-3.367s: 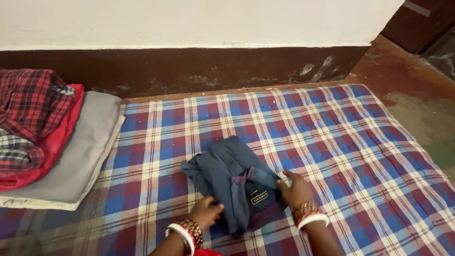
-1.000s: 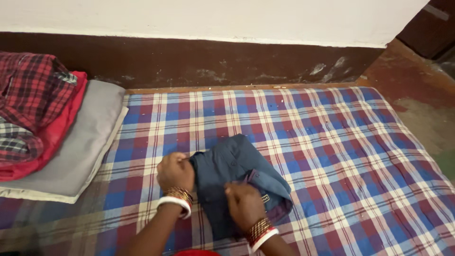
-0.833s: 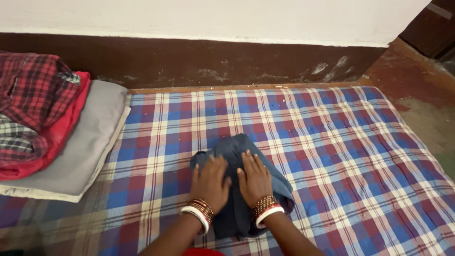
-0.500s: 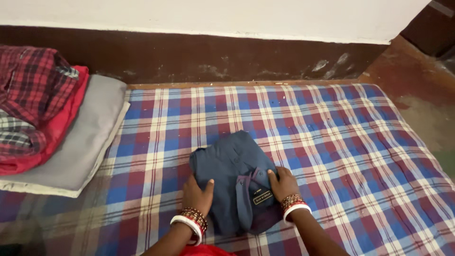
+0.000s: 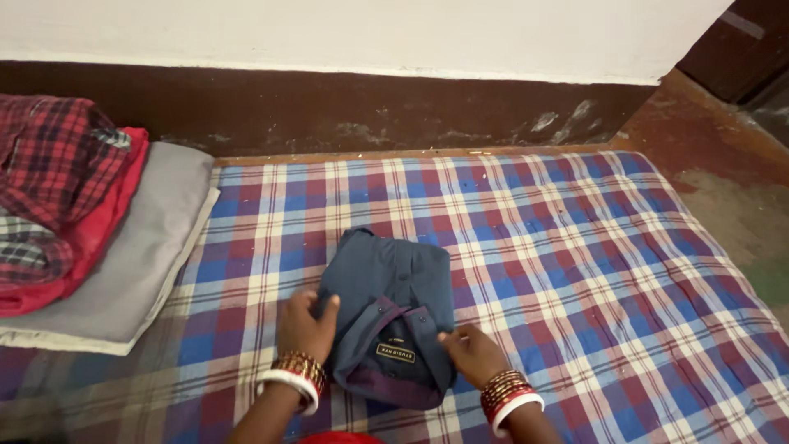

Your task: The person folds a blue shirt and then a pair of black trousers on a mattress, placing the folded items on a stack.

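Shirt: a dark blue-grey cotton shirt (image 5: pixel 390 316), folded into a compact rectangle with the collar and a small dark label turned toward the person, lies near the middle of the mattress.
Left hand: the left hand (image 5: pixel 306 327), stacked red and white bangles at the wrist, rests on the left edge of the bundle, its fingers (image 5: pixel 327 311) curled over the cloth and pinching the fold.
Right hand: the right hand (image 5: pixel 474 353), bangled the same way, lies flat beside the lower right corner, fingers loose and holding nothing, fingertips touching the hem.
Change: half a second ago both hands pressed the lower edge; now they sit at the two sides, and the bundle looks squarer and tidier, so the folding appears close to finished.
Bed: a thin mattress in a blue, red and white checked cover (image 5: pixel 575 247) fills the floor up to a dark skirting wall.
Stack: well apart at far left, a red plaid cloth (image 5: pixel 57 164) sits on a red one, over a folded grey blanket (image 5: pixel 148 238).
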